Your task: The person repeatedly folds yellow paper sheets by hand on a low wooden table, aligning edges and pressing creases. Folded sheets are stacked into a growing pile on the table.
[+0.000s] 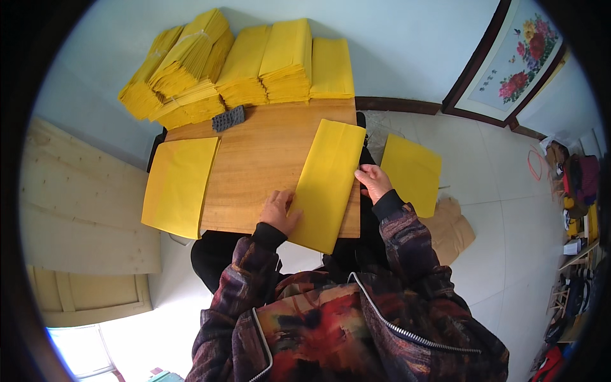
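A long folded yellow paper (pixel 328 184) lies across the right part of the wooden table, its near end sticking out past the front edge. My left hand (pixel 279 212) rests at its lower left edge with the fingers stretched out, touching the paper. At its right edge, my right hand (pixel 374 181) has thumb and fingers closed on the border. To the left on the table sits a stack of flat yellow paper sheets (pixel 178 184). A dark grey textured block (pixel 228 118) lies farther back.
Folded yellow paper stacks (pixel 283 60) fill the back of the wooden table (pixel 248 165), some tied in bundles. Right of the table is a yellow sheet (pixel 410 172), with brown paper (pixel 450 229) on the floor. A framed flower picture (pixel 515 60) leans by the wall.
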Demonstrator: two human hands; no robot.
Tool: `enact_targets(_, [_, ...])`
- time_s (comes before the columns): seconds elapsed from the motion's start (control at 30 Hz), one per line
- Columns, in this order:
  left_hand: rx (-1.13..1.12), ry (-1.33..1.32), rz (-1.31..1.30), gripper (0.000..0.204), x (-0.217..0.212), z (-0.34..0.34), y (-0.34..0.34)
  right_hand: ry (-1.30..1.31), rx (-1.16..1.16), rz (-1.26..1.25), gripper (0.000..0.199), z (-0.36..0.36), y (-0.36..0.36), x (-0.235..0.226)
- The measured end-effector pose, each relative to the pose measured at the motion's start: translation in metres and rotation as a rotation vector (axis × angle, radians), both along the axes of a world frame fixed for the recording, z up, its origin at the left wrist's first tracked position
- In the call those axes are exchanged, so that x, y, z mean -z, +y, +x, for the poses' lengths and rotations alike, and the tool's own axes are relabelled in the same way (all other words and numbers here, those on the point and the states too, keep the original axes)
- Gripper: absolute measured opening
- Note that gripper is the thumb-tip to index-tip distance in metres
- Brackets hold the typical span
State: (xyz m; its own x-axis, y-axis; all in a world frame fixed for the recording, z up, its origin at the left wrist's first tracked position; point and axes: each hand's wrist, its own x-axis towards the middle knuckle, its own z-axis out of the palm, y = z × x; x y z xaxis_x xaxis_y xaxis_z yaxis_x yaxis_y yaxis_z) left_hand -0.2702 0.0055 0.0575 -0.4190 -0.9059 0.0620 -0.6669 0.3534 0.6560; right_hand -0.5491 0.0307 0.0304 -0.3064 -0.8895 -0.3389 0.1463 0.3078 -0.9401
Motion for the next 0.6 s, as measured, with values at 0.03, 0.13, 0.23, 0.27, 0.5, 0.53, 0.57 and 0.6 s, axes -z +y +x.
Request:
enact_targets(0.03, [-0.063, 0.078, 0.134, 0.035, 0.001, -0.001, 0.0, -0.007, 0.002, -0.004, 0.043, 0.001, 0.001, 0.0])
enact_targets(0.13, [-0.088, -0.039, 0.161, 0.029, -0.004, 0.002, -0.001, -0.027, 0.0, -0.045, 0.038, 0.001, 0.0, 0.001])
enact_targets(0.23, [-0.075, -0.086, 0.174, 0.034, -0.009, -0.007, -0.006, -0.164, -0.024, -0.272, 0.029, -0.003, -0.014, 0.004])
enact_targets(0.27, [-0.074, -0.104, 0.17, 0.035, -0.011, -0.012, -0.012, -0.083, 0.05, -0.177, 0.028, -0.005, -0.023, 0.007])
enact_targets(0.5, [-0.148, -0.173, 0.256, 0.033, -0.009, -0.042, -0.037, 0.136, 0.08, -0.162, 0.023, -0.017, -0.073, 0.04])
enact_targets(0.53, [-0.126, -0.177, 0.272, 0.032, -0.007, -0.043, -0.04, 0.111, 0.063, -0.162, 0.022, -0.02, -0.075, 0.041])
enact_targets(0.57, [-0.103, -0.182, 0.287, 0.03, -0.005, -0.044, -0.041, 0.081, 0.054, -0.144, 0.022, -0.022, -0.076, 0.042])
enact_targets(0.6, [-0.08, -0.199, 0.3, 0.03, -0.002, -0.046, -0.043, 0.083, 0.03, -0.157, 0.022, -0.023, -0.075, 0.04])
